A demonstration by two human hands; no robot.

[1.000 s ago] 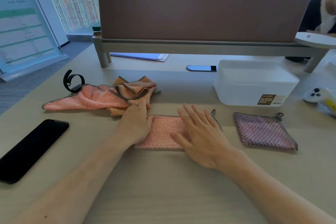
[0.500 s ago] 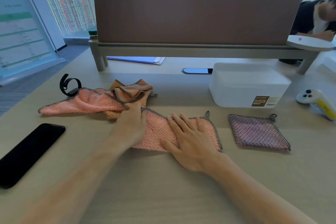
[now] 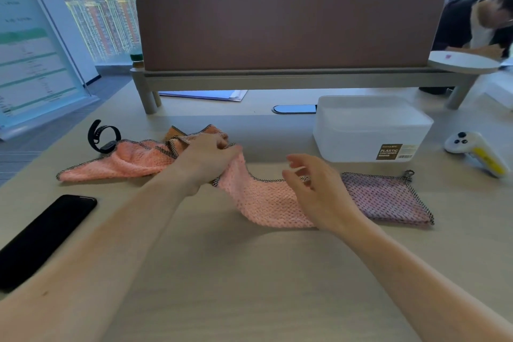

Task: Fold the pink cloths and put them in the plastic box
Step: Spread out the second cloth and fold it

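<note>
**Second fold of a pink cloth, box waiting**

Head view: the white box stands at the far right of the desk, and I use it as the landmark. Its top looks closed or covered, but I cannot tell for sure. Just in front of the box lies a cloth already folded to a square. To the left of this square, and touching it or slightly over it, is the cloth in work. The left hand is closed on its left end and lifts this end off the desk. The right hand is open, fingers spread and a little curled, over the right part of the cloth; if it touches the cloth I cannot say. Further left from the box, a pile of unfolded cloths waits, with a watch beside it and a phone nearer to the person.

I judge the step is folding this cloth in half again. The next move probably needs the left hand to carry its end over toward the box side, while the right hand holds the other end flat so the edges meet.
</note>
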